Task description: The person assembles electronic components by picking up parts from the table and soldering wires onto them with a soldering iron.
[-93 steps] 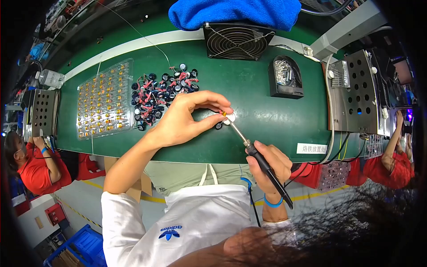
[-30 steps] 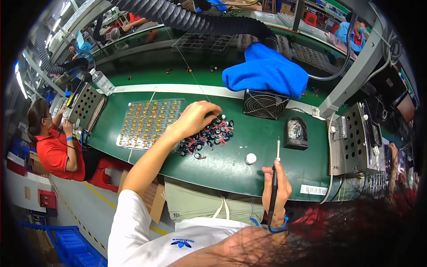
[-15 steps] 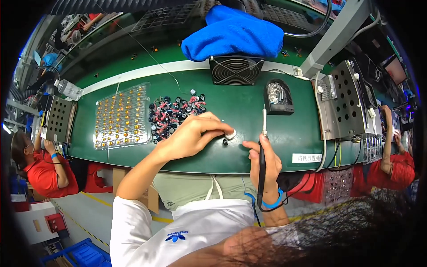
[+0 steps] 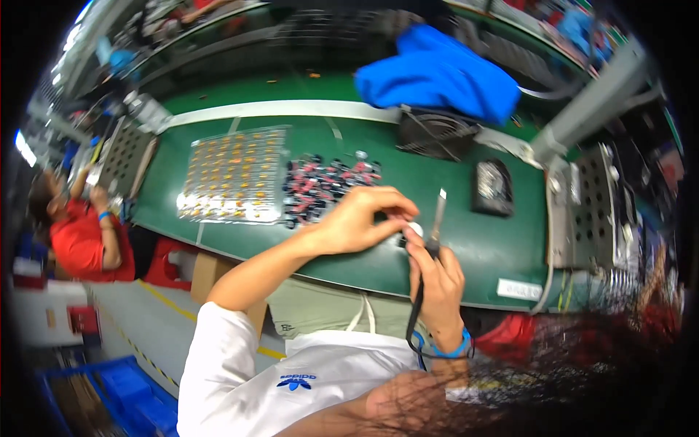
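My left hand [image 4: 364, 218] pinches a small white round piece [image 4: 415, 229] between thumb and fingers, above the green bench. Just under it sits a small black part [image 4: 403, 241], partly hidden by the fingers. My right hand [image 4: 439, 280] is closed around a soldering iron [image 4: 435, 246], its pale tip pointing up and away from me. The right thumb and forefinger reach the white piece and seem to touch it. Beside my left hand lies a heap of small black cylinders with red wires [image 4: 328, 182]. The picture is blurred by motion.
A clear tray of yellow parts [image 4: 233, 175] lies at left. A black box of metal bits [image 4: 493, 191] stands at right, near a perforated metal case [image 4: 579, 211]. Behind are a fan [image 4: 437, 135] and blue cloth [image 4: 437, 76]. A co-worker in red [image 4: 87, 240] sits at left.
The view has turned, shifting the bench items rightward in the picture. My right hand, with the soldering iron, has come close to my left hand and the white piece.
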Motion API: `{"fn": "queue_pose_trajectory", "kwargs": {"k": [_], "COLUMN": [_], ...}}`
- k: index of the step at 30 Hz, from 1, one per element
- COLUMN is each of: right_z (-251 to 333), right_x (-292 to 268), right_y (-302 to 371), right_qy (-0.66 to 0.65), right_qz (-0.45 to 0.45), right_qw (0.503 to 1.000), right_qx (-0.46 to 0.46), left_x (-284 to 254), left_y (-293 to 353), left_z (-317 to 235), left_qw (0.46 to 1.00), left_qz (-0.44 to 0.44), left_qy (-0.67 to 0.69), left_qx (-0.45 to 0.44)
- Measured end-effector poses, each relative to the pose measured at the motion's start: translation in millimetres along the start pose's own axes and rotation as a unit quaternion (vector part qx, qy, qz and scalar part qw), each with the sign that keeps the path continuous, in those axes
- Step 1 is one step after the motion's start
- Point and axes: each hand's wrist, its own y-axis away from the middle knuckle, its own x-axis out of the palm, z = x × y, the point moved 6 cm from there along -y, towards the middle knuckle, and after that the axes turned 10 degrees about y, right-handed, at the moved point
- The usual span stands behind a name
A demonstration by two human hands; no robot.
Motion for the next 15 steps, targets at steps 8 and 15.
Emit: {"fn": "queue_pose_trajectory", "kwargs": {"k": [8,15], "right_z": [1,-15], "right_x": [-1,0], "right_y": [7,17], "right_qy": [-0.004,-0.110], "right_qz": [-0.004,-0.024], "right_qw": [1.000,0.990], "right_qx": [0.014,0.084], "left_x": [-97,-186], "left_y": [46,99], "left_z": [-27,-19], "left_qw": [0.943,0.910], "left_qz": [-0.166,-0.157], "left_qy": [-0.288,-0.381], "left_qx": [0.018,-0.054]}}
